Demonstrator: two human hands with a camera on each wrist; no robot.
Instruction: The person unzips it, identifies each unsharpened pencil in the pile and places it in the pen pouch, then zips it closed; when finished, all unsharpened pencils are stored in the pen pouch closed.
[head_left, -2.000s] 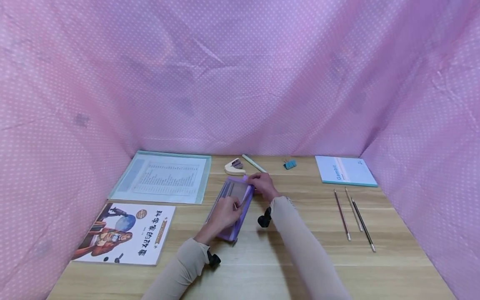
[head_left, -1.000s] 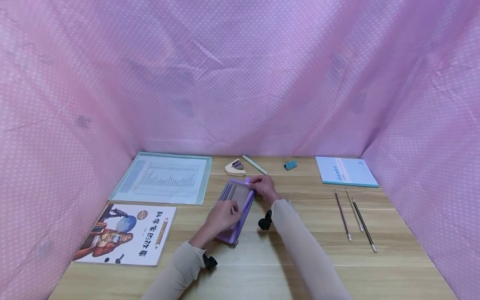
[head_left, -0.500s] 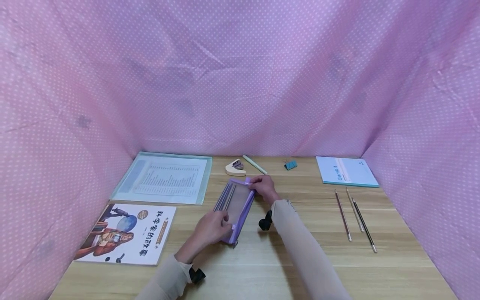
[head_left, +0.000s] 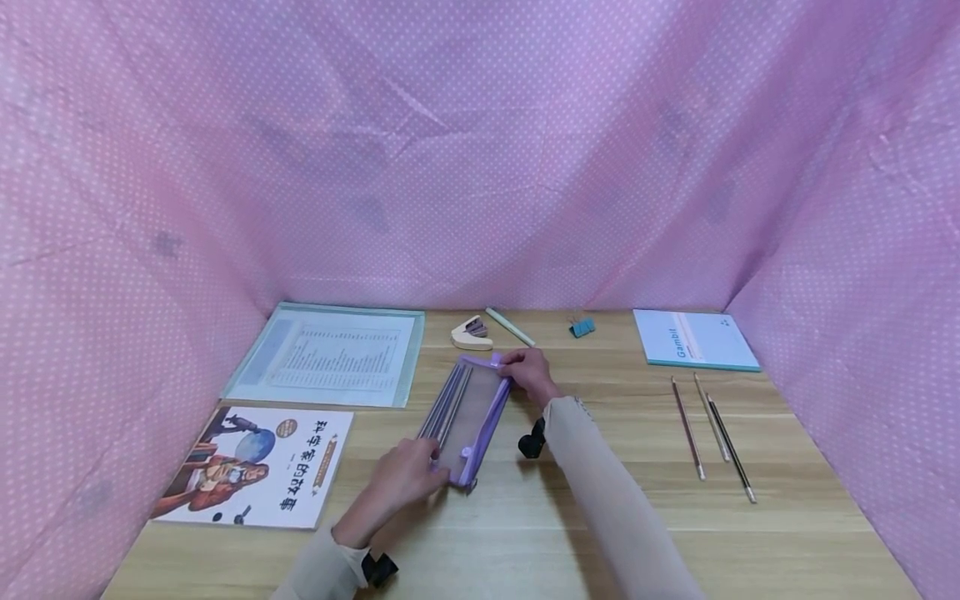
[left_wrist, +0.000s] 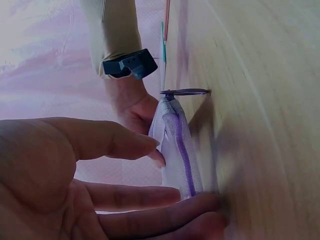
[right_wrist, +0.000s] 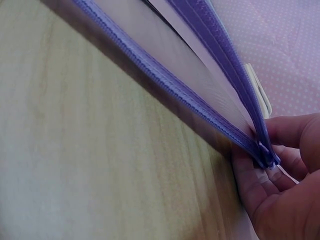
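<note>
A purple mesh zip pencil case (head_left: 483, 417) lies slanted on the table, with several dark pencils (head_left: 450, 400) showing along its left side. My right hand (head_left: 528, 371) pinches its far right corner by the zip end. In the right wrist view the two zip edges (right_wrist: 165, 85) stand apart, so the case gapes. Around the near end of the case is my left hand (head_left: 405, 479). Its thumb and fingers are spread in the left wrist view, the fingertips (left_wrist: 205, 200) low by the mesh end; whether they touch it I cannot tell.
Behind the case are a cream rounded object (head_left: 471, 335), a pale green stick (head_left: 510, 327) and a teal binder clip (head_left: 581, 327). A document folder (head_left: 337, 354) and picture book (head_left: 330, 450) lie left. Right are a blue notebook (head_left: 693, 342) and loose pencils (head_left: 687, 429).
My left hand has slid from the middle of the case toward me to its near end, uncovering more of the pencils and mesh. My right hand keeps its pinch at the far corner.
</note>
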